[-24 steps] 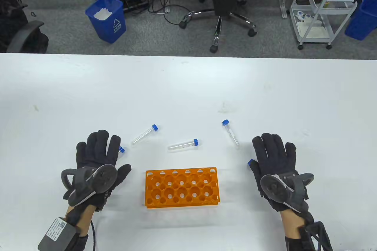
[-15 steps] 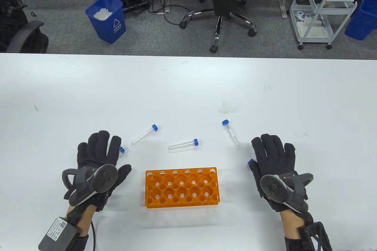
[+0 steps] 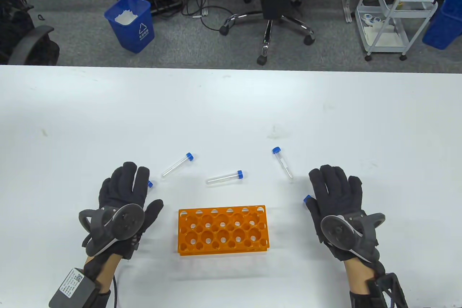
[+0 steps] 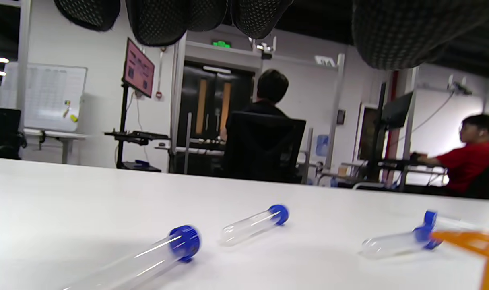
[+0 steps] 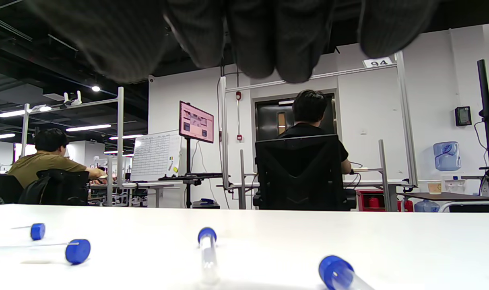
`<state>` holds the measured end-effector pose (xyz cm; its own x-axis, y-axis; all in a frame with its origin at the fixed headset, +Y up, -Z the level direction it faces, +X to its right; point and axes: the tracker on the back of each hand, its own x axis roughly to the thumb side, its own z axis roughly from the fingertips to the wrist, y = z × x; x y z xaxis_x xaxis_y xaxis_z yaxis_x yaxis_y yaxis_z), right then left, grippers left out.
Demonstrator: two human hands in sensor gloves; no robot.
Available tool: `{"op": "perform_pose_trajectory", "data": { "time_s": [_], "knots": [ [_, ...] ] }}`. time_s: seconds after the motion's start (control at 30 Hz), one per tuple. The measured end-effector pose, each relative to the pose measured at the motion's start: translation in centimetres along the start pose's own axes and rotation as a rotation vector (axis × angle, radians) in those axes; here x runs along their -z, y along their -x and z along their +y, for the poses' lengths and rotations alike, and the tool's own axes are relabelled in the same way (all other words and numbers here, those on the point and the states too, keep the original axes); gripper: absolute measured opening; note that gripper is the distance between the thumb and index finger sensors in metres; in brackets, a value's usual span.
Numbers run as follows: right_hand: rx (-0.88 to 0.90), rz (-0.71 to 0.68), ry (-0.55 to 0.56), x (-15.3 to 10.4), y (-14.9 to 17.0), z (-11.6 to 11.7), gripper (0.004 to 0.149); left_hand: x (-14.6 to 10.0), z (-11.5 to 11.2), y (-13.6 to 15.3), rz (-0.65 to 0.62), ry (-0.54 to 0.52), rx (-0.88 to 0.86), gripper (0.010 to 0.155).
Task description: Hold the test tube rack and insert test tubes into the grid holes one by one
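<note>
An orange test tube rack [image 3: 223, 230] stands empty near the table's front edge; a corner of the rack shows in the left wrist view [image 4: 475, 241]. Clear tubes with blue caps lie behind it: one left of centre [image 3: 177, 165], one in the middle [image 3: 223, 177], one to the right [image 3: 282, 163]. My left hand [image 3: 124, 192] lies flat and open left of the rack, over a tube whose cap [image 3: 149, 184] peeks out. My right hand [image 3: 334, 192] lies flat and open right of the rack, over another tube's cap [image 3: 306, 198]. Neither hand holds anything.
The white table [image 3: 231, 113] stretches far behind the tubes. Beyond its far edge are a blue bin [image 3: 130, 22], an office chair [image 3: 269, 4] and a white cart [image 3: 393, 8] on the floor.
My left hand has shifted slightly right and forward. The right hand, rack and tubes have not moved.
</note>
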<state>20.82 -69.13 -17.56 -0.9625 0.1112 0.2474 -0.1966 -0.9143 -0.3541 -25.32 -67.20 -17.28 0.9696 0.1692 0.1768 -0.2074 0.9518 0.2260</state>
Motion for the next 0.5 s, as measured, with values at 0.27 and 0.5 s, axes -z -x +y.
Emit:
{"op": "perform_pose_trajectory", "data": {
  "time_s": [0.27, 0.5],
  "knots": [
    [0.000, -0.001, -0.005, 0.0, -0.1, 0.1, 0.068, -0.3, -1.8, -1.6, 0.132, 0.281, -0.298, 0.078],
    [0.002, -0.005, -0.015, 0.0, -0.2, 0.1, 0.068, -0.9, -6.2, -0.9, 0.317, 0.672, -0.353, 0.080]
  ]
}}
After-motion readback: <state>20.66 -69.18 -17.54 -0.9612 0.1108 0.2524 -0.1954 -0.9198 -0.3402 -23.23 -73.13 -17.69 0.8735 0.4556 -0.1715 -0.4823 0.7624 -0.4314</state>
